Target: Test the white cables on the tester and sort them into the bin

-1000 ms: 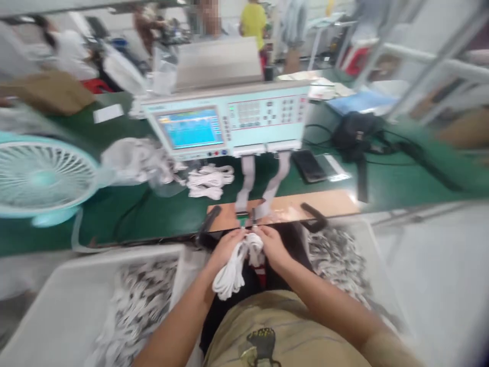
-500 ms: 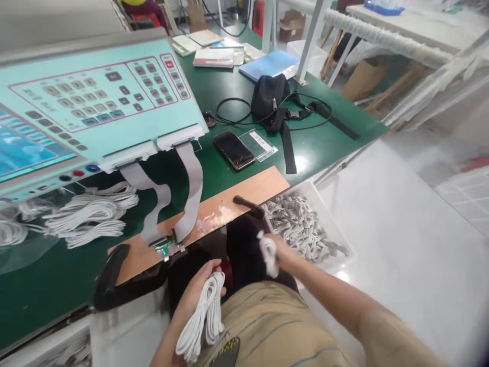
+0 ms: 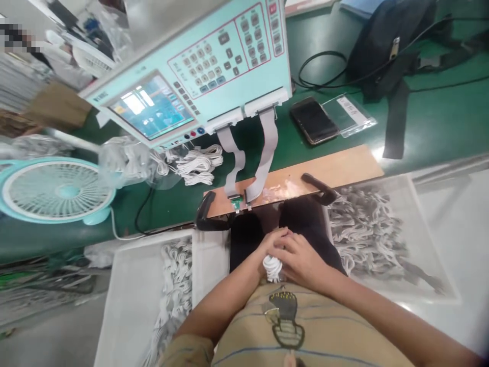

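In front of my belly, my left hand (image 3: 270, 241) and my right hand (image 3: 305, 259) are together, fingers curled and overlapping. A coiled white cable bundle (image 3: 272, 269) sticks out below them, gripped between the two. My right fingers lie across my left hand and hide part of the bundle. Beyond the hands, a small green circuit board (image 3: 236, 203) sits at the edge of a wooden strip (image 3: 344, 165). Grey ribbon cables (image 3: 267, 148) run from it up to a light-green tester (image 3: 229, 86) with a screen and keys.
Black clamps (image 3: 208, 211) hold the strip's ends. White bins with cables stand at left (image 3: 128, 285) and right (image 3: 428, 239). On the green table are more cable bundles (image 3: 198, 165), a fan (image 3: 57, 188), a phone (image 3: 314, 121) and a black bag (image 3: 376, 46).
My right hand has moved left and my left hand forward, so they now meet over the cable. My view has swung left, bringing the fan and left bin into sight.
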Demonstrator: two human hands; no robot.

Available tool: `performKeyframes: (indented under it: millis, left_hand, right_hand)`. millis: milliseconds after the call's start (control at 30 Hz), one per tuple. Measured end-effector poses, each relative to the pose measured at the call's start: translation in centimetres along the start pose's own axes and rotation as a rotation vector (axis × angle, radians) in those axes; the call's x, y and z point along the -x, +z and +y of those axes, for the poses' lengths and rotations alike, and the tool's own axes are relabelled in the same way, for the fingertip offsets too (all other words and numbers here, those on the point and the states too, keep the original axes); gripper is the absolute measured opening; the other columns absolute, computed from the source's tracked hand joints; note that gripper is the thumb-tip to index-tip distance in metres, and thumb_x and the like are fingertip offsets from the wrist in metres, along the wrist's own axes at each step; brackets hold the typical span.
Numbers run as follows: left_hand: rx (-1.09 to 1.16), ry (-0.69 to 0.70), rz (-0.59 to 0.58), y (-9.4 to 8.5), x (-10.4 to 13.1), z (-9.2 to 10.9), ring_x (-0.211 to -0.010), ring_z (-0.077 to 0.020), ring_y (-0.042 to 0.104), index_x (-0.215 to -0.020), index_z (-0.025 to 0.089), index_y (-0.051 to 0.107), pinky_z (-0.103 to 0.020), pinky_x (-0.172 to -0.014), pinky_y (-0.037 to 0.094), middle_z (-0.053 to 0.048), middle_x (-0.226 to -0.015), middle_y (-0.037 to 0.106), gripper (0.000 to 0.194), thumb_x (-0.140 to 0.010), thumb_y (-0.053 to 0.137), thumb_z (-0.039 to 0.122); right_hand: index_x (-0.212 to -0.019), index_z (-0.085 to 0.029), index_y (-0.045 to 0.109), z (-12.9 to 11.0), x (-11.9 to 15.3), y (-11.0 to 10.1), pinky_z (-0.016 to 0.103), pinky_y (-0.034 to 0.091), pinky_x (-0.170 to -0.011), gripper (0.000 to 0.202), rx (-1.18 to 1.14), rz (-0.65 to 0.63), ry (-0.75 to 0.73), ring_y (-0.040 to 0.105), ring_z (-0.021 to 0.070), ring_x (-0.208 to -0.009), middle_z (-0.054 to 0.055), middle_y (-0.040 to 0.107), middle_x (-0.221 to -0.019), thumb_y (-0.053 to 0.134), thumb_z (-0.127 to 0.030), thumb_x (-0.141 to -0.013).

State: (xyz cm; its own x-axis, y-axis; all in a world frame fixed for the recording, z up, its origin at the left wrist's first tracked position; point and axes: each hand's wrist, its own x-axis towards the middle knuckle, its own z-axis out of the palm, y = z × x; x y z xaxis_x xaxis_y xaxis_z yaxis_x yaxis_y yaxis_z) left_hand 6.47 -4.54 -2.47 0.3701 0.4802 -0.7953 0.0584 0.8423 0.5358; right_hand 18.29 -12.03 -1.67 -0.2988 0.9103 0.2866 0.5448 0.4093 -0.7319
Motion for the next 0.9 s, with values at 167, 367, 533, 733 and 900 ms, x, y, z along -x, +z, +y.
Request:
performKeyframes:
  millis: [167, 367, 533, 733, 900]
  left_hand:
    - [0.03, -0.012, 0.063, -0.8, 1.2, 0.4, -0.045, -0.0098, 0.046, -0.062, 0.014, 0.055, -0.022, -0.046, 0.038, 0.001, -0.05, 0.049, 0.042, -0.072, 0.055, 0.055]
    - [-0.416, 0.385, 0.04, -4.5, 3.7, 2.6, -0.044, -0.0051, 0.041, -0.091, 0.015, 0.066, -0.019, -0.044, 0.034, -0.001, -0.069, 0.058, 0.031, -0.067, 0.066, 0.034]
    - [-0.644, 0.639, -0.249, -6.2, 8.0, 5.6, -0.081, -0.0165, 0.056, -0.105, 0.021, 0.066, -0.029, -0.079, 0.044, -0.009, -0.104, 0.058, 0.036, -0.069, 0.063, 0.022]
    - [-0.649, 0.641, -0.185, -7.0, 8.2, 4.8, -0.078, -0.017, 0.057, -0.081, 0.016, 0.07, -0.027, -0.074, 0.043, -0.007, -0.083, 0.062, 0.015, -0.071, 0.064, 0.025]
    - [-0.435, 0.545, 0.005, -7.5, 7.0, 3.2, -0.047, -0.0054, 0.042, -0.075, 0.014, 0.062, -0.018, -0.047, 0.034, 0.002, -0.059, 0.051, 0.017, -0.069, 0.066, 0.028]
  right_hand:
    - [-0.1, -0.017, 0.052, 0.3, -2.6, -0.5, 0.035, 0.04, -0.077, 0.018, -0.488, 0.042, 0.074, 0.048, 0.0217, -0.084, 0.008, 0.053, -0.093, 0.042, -0.026, -0.088]
    - [-0.092, -0.017, 0.05, 0.0, -3.2, -2.7, 0.025, 0.039, -0.067, 0.024, -0.754, -0.195, 0.315, 0.045, 0.0161, -0.074, 0.001, 0.049, -0.082, 0.048, -0.04, -0.088]
    - [-0.087, -0.017, 0.053, -0.8, -4.6, -2.6, 0.023, 0.038, -0.062, 0.031, -0.786, -0.463, 0.257, 0.045, 0.0151, -0.068, 0.0, 0.05, -0.077, 0.044, -0.046, -0.089]
    - [-0.089, -0.018, 0.051, -1.4, -5.6, -1.3, 0.022, 0.034, -0.055, 0.02, -0.462, -0.385, 0.25, 0.045, 0.0137, -0.061, -0.001, 0.053, -0.072, 0.047, -0.038, -0.089]
    - [-0.09, -0.019, 0.048, -1.8, -6.0, -0.3, 0.024, 0.034, -0.055, 0.01, -0.248, -0.355, 0.139, 0.047, 0.0141, -0.058, -0.001, 0.052, -0.069, 0.044, -0.028, -0.091]
